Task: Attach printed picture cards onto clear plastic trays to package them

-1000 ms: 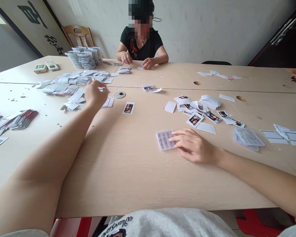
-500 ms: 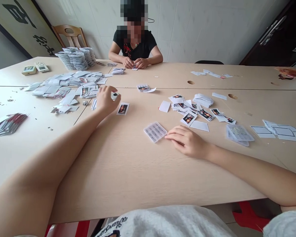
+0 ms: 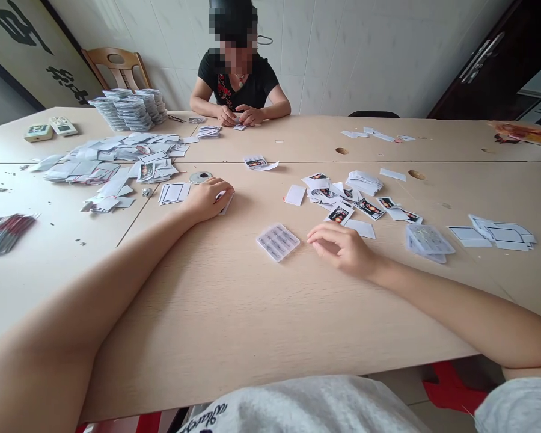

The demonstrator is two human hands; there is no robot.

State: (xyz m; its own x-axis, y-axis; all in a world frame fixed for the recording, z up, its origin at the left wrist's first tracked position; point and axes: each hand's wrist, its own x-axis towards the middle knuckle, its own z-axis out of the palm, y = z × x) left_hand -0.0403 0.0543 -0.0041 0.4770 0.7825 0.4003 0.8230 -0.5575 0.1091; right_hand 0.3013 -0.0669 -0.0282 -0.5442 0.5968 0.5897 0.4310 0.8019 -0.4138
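Observation:
My left hand [image 3: 206, 201] lies palm down near the middle of the table, its fingers closed over a white printed card [image 3: 226, 205], with only the card's edge showing. Beside it are a round metal disc [image 3: 201, 177] and a small stack of black-outlined white cards [image 3: 174, 193]. My right hand [image 3: 340, 248] hangs just above the table with curled fingers, holding nothing. A little to its left lies a clear plastic blister tray [image 3: 278, 242]. Just beyond its fingers is a scattered heap of photo cards [image 3: 339, 213].
Across the light wood table [image 3: 234, 313], a seated person's hands [image 3: 238, 115] work on small cards. Stacked trays [image 3: 126, 111], a white card pile [image 3: 108, 156], red-edged packets [image 3: 4, 234] and blank cards [image 3: 493, 236] lie around. The table has a seam and round holes [image 3: 416, 174].
My left hand has come down over the printed card, hiding most of it. My right fingertips have drawn away from the tray. The whole view has shifted as my head turned.

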